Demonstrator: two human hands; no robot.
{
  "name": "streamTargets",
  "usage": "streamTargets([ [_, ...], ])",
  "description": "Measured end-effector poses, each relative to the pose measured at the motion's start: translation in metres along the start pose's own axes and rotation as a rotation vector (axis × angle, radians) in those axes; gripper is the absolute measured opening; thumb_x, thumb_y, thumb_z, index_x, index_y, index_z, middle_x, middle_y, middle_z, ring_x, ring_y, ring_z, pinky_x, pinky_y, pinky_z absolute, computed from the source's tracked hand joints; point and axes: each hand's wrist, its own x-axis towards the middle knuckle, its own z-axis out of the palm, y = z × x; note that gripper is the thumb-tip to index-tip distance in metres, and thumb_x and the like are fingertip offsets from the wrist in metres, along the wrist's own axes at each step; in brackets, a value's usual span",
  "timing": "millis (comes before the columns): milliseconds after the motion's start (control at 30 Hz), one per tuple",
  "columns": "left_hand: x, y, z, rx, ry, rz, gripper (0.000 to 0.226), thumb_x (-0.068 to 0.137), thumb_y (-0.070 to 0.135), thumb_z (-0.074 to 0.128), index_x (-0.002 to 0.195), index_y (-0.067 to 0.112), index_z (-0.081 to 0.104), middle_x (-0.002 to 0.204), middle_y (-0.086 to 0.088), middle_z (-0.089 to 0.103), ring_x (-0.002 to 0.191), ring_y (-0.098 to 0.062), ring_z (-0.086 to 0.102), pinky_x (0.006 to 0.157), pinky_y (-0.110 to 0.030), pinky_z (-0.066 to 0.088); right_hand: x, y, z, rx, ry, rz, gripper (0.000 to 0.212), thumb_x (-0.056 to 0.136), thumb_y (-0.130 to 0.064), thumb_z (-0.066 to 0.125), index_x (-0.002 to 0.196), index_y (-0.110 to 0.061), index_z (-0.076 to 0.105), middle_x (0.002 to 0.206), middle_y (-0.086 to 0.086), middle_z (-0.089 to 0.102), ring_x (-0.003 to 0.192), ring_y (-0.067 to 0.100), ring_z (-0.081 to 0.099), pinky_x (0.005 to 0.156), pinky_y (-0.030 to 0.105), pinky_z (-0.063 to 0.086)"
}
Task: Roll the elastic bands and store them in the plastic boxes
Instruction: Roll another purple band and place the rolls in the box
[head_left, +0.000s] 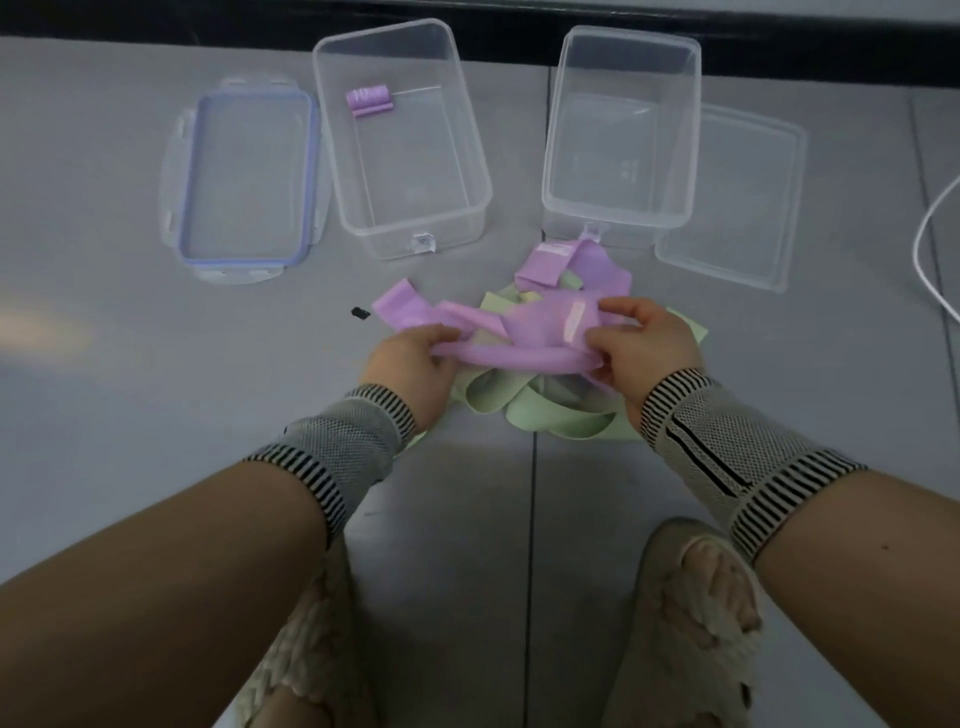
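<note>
A grey tiled floor (104, 322) with thin dark seams (533, 519) runs up to a black baseboard (156, 18); beside that baseboard's right end, a white cable (930, 244) curves.

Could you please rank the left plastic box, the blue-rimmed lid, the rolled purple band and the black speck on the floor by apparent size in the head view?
1. Left plastic box and blue-rimmed lid: look alike, no ranking.
2. Rolled purple band.
3. Black speck.

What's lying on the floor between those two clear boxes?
Nothing: in the head view, only bare grey floor separates the left box from the right box.
</note>
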Motion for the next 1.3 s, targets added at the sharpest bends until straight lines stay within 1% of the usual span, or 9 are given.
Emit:
streamTargets([
  [100,-0.008,-0.005,0.007,0.112,-0.048,0.046,0.032,0.091,0.022,0.051,0.12,0.025,0.063,0.123,-0.007,0.062,0.111,-0.025,0.056,0.095,-0.026,0.039,0.002,-0.001,-0.011,0.103,0.015,0.012,0.035,0.072,0.003,0.06,0.086,-0.029,0.063,0.098,0.016,0.065,0.081,0.031,0.065,0.07,0.042,0.057],
  [367,0.023,-0.016,-0.017,0.001,0.28,-0.037,0.033,0.087,0.016,0.056,0.12,0.015,0.059,0.135,-0.007,0.045,0.114,-0.026,0.052,0.101,-0.031,0.038,0.009,0.016,-0.016,-0.064,0.072,0.044,0.038,0.068,-0.004,0.056,0.103,-0.016,0.065,0.078,0.009,0.067,0.07,0.028,0.064,0.077,0.05,0.057],
  [567,0.042,0.003,-0.01,0.033,0.164,0.018,0.044,0.093,0.025,0.049,0.137,0.023,0.044,0.149,-0.003,0.029,0.13,-0.023,0.039,0.107,-0.032,0.03,0.011,0.011,-0.004,-0.135,0.115,-0.052,0.019,0.076,-0.027,0.069,0.093,-0.021,0.063,0.094,0.009,0.069,0.084,0.028,0.066,0.082,0.05,0.055],
  [733,0.043,0.038,0.003,0.155,0.121,0.324,0.04,0.094,0.023,0.048,0.134,0.024,0.048,0.149,0.001,0.034,0.134,-0.021,0.032,0.112,-0.034,0.026,0.008,0.011,0.0,-0.241,0.128,-0.158,0.022,0.08,-0.023,0.071,0.099,-0.011,0.066,0.086,0.002,0.066,0.081,0.02,0.063,0.08,0.034,0.054],
  [867,0.049,0.054,0.006,0.545,-0.068,0.506,0.075,0.083,0.006,0.056,0.145,0.035,0.025,0.157,0.009,0.014,0.144,-0.023,0.01,0.113,-0.048,0.023,-0.001,0.005,0.0,-0.283,0.046,-0.276,0.009,0.082,-0.014,0.068,0.09,-0.011,0.07,0.076,-0.003,0.064,0.069,0.011,0.059,0.071,0.022,0.047],
  [933,0.053,0.053,0.007,0.795,-0.176,0.51,0.076,0.079,0.008,0.061,0.142,0.037,0.029,0.153,0.008,0.026,0.144,-0.025,0.01,0.111,-0.054,0.023,-0.003,0.005,-0.002,-0.257,0.018,-0.284,0.007,0.081,-0.012,0.069,0.089,-0.012,0.07,0.073,-0.005,0.064,0.065,0.006,0.058,0.069,0.02,0.048],
  [1033,0.05,0.047,0.002,0.906,-0.121,0.403,0.032,0.087,0.023,0.057,0.118,0.028,0.057,0.115,-0.002,0.06,0.118,-0.026,0.046,0.104,-0.051,0.034,-0.001,0.006,-0.008,-0.144,0.032,-0.209,0.009,0.079,-0.011,0.072,0.087,-0.013,0.069,0.076,0.0,0.066,0.069,0.014,0.061,0.076,0.029,0.054],
  [1100,0.043,0.039,-0.002,0.833,-0.042,0.408,0.02,0.089,0.029,0.052,0.106,0.023,0.062,0.106,-0.002,0.059,0.105,-0.025,0.052,0.098,-0.044,0.04,0.0,0.006,-0.013,-0.06,0.017,-0.153,0.011,0.079,-0.011,0.073,0.079,-0.019,0.067,0.074,0.0,0.066,0.069,0.017,0.062,0.075,0.035,0.057],
  [1300,0.023,0.042,0.001,0.314,0.049,0.489,0.029,0.088,0.021,0.056,0.117,0.021,0.057,0.131,0.004,0.049,0.115,-0.02,0.049,0.093,-0.03,0.038,-0.008,-0.002,-0.012,0.193,-0.129,-0.015,0.006,0.082,-0.011,0.07,0.083,-0.017,0.068,0.087,0.012,0.068,0.078,0.024,0.063,0.069,0.035,0.054],
])
